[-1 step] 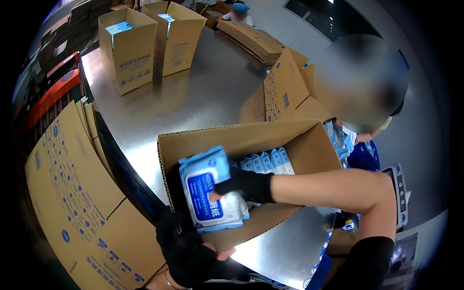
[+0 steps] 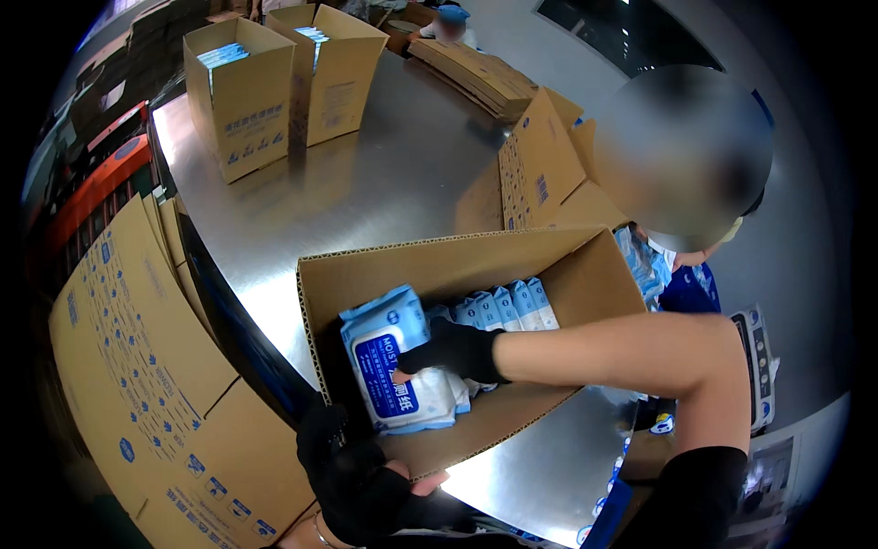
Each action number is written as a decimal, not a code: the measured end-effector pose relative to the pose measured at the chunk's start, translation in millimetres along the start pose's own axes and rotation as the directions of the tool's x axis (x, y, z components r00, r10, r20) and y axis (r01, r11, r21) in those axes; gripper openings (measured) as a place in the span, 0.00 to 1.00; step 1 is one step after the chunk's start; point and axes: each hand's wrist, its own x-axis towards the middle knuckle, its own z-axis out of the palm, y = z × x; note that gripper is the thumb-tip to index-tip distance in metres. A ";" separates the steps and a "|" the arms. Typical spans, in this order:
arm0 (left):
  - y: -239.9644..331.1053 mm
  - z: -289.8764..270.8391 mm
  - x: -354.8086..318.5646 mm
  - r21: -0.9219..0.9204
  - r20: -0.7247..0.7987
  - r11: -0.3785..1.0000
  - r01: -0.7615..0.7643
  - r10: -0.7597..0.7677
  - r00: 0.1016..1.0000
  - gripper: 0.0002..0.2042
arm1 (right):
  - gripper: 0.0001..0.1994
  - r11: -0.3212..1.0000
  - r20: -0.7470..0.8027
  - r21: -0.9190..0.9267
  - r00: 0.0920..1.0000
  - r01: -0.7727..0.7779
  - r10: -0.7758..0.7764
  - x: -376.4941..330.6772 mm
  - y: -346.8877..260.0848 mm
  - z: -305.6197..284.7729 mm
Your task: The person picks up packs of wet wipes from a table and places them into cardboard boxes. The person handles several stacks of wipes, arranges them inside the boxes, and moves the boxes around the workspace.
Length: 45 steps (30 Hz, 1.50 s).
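An open cardboard box (image 2: 512, 259) stands tilted across my view on the metal table. Inside, at its left end, my right hand (image 2: 455, 351), in a black fingerless glove, grips a blue-and-white pack of wet wipes (image 2: 386, 371) with a dark blue label. Its thumb lies on the label and the other fingers are hidden behind the pack. More wipe packs (image 2: 503, 307) stand in a row along the far side of the box. My left hand (image 2: 361, 471), gloved the same way, holds the box at its near left corner, bare fingertips against the near wall.
Two filled open cartons (image 2: 251, 119) stand at the table's far left. Flattened cardboard (image 2: 155, 384) leans at my left; a stack of flat cartons (image 2: 476, 78) lies at the back. Another open carton (image 2: 540, 174) and a co-worker (image 2: 686, 156) are at the right, beyond the metal table (image 2: 366, 197).
The wipe pack has sunk slightly and its top has tipped, while my right hand has shifted a little left with it. My left hand stays on the box.
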 end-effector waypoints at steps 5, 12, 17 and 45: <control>3.6 4.0 -0.6 -0.025 -0.027 0.999 0.026 -0.027 0.999 0.14 | 0.43 0.468 -0.215 -0.844 0.965 -0.260 0.148 37.5 -40.6 21.6; 21.3 -11.2 8.5 0.072 0.075 0.997 0.024 -0.029 0.997 0.19 | 0.30 0.328 -0.046 -0.944 0.998 -0.031 -0.039 38.3 -45.4 27.5; 18.3 -10.8 7.5 0.036 0.033 0.998 0.046 -0.047 0.998 0.18 | 0.32 0.498 -0.257 -0.867 0.837 0.021 -0.483 -100.7 -80.5 -9.4; 25.6 -1.6 3.2 0.024 -0.003 0.994 0.102 -0.102 0.995 0.15 | 0.26 -0.079 -0.174 -0.968 0.869 -0.236 -0.464 -168.4 341.5 -113.3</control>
